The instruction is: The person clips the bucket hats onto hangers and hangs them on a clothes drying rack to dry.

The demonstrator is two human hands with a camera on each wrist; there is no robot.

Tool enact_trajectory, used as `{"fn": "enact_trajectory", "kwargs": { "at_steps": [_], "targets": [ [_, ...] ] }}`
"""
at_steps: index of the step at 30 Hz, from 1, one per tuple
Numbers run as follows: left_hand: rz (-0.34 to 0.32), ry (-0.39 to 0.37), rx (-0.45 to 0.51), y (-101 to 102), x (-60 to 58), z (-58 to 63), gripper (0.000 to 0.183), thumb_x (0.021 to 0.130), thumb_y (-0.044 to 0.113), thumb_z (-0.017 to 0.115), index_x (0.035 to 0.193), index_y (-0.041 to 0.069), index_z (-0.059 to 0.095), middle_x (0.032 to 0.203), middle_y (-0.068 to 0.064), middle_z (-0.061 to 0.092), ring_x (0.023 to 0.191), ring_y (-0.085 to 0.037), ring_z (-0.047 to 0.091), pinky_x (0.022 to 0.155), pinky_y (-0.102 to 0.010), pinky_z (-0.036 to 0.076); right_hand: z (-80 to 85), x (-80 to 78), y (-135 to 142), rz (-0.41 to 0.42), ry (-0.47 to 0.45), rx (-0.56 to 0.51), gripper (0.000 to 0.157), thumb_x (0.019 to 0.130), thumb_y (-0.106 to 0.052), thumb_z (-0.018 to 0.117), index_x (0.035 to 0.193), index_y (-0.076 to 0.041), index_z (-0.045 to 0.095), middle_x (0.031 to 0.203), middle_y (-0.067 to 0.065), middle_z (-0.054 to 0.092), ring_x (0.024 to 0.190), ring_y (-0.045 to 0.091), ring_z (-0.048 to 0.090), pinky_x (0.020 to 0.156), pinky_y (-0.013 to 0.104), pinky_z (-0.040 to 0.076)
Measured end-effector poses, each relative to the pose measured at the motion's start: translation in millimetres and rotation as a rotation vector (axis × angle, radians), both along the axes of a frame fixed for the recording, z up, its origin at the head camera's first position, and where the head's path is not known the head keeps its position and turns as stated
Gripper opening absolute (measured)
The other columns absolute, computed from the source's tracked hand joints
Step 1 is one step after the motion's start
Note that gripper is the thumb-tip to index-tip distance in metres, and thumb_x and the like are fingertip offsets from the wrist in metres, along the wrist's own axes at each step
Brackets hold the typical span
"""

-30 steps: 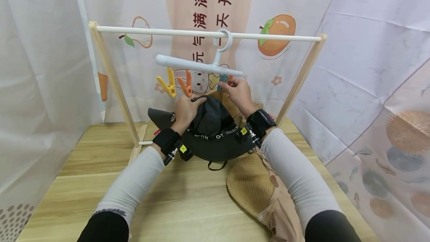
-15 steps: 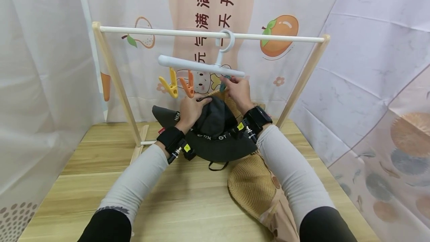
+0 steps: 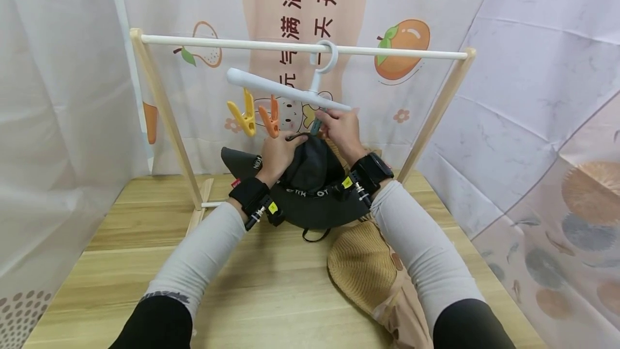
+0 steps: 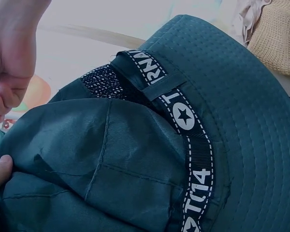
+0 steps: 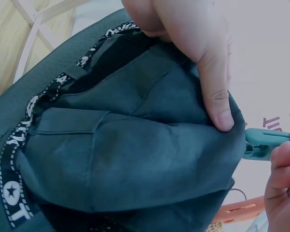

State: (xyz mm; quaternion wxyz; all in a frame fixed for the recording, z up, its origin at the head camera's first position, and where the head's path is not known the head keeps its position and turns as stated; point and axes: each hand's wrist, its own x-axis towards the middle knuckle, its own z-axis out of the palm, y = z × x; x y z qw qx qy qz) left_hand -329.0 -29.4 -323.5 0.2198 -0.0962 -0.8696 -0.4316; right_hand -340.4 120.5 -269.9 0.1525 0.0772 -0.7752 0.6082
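Observation:
A dark bucket hat [image 3: 319, 211] with a lettered band hangs below the tilted pale blue hanger [image 3: 278, 89]. My left hand [image 3: 277, 159] grips its folded crown, the thumb lying on the cloth in the right wrist view. Near the hanger's lower end, my right hand [image 3: 343, 131] pinches a teal clothespin [image 5: 264, 144]. The clothespin's tip meets the crown's edge; whether it bites the cloth is hidden. To the left, a yellow clothespin [image 3: 246, 117] and an orange clothespin [image 3: 271, 119] dangle under the hanger.
The hanger hooks over the white rod [image 3: 232, 44] of a wooden-legged rack [image 3: 164, 117]. A tan knitted hat [image 3: 360, 265] with beige cloth lies at the table's right, partly under my right forearm. Printed curtains [image 3: 411, 101] close off the back and sides.
The hanger has tilted further, its left end rising. The teal clothespin has come down to the crown's edge, and my left hand has shifted slightly right with the bucket hat.

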Motion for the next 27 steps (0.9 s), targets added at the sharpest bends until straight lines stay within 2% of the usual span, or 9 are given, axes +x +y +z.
{"fn": "enact_trajectory", "kwargs": {
  "at_steps": [7, 12, 18, 24, 27],
  "targets": [
    [0.057, -0.049, 0.109, 0.8, -3.6, 5.4, 0.033, 0.083, 0.038, 0.067, 0.099, 0.009, 0.073, 0.113, -0.009, 0.068, 0.105, -0.023, 0.059, 0.092, -0.042, 0.045, -0.2, 2.0, -0.9, 0.018, 0.005, 0.003, 0.031, 0.086, -0.025, 0.065, 0.089, 0.005, 0.069, 0.056, 0.002, 0.053, 0.047, 0.009, 0.049, 0.045, 0.019, 0.043],
    [0.056, -0.014, 0.111, 3.6, -4.7, 9.6, 0.035, 0.084, 0.036, 0.067, 0.102, 0.007, 0.072, 0.117, -0.010, 0.067, 0.111, -0.024, 0.056, 0.097, -0.043, 0.042, -2.0, 2.2, 0.1, 0.017, 0.054, 0.037, 0.029, 0.089, -0.023, 0.064, 0.079, 0.004, 0.068, 0.053, 0.001, 0.052, 0.046, 0.010, 0.050, 0.045, 0.019, 0.041],
    [0.069, 0.033, 0.070, 4.7, -4.0, 7.9, 0.030, 0.084, 0.035, 0.067, 0.097, 0.009, 0.074, 0.110, -0.010, 0.069, 0.103, -0.022, 0.060, 0.091, -0.040, 0.046, -3.7, 2.7, 0.3, 0.026, 0.082, 0.037, 0.032, 0.088, -0.025, 0.064, 0.079, 0.005, 0.068, 0.051, -0.001, 0.052, 0.044, 0.010, 0.051, 0.045, 0.019, 0.042],
    [0.073, 0.051, 0.063, 3.9, -5.9, 5.9, 0.026, 0.083, 0.034, 0.068, 0.092, 0.011, 0.076, 0.106, -0.008, 0.072, 0.092, -0.021, 0.064, 0.080, -0.040, 0.051, -5.4, 2.0, 1.5, 0.066, -0.008, -0.047, 0.034, 0.085, -0.031, 0.066, 0.084, 0.004, 0.068, 0.053, 0.001, 0.054, 0.041, 0.009, 0.049, 0.040, 0.017, 0.040],
    [0.066, 0.050, 0.068, 3.4, -6.9, 6.4, 0.025, 0.083, 0.033, 0.069, 0.091, 0.011, 0.076, 0.107, -0.008, 0.071, 0.093, -0.021, 0.065, 0.079, -0.039, 0.051, -6.1, 1.2, 1.6, 0.073, -0.035, -0.089, 0.035, 0.084, -0.031, 0.068, 0.087, 0.004, 0.068, 0.054, 0.002, 0.055, 0.041, 0.009, 0.050, 0.039, 0.017, 0.040]
  ]
}}
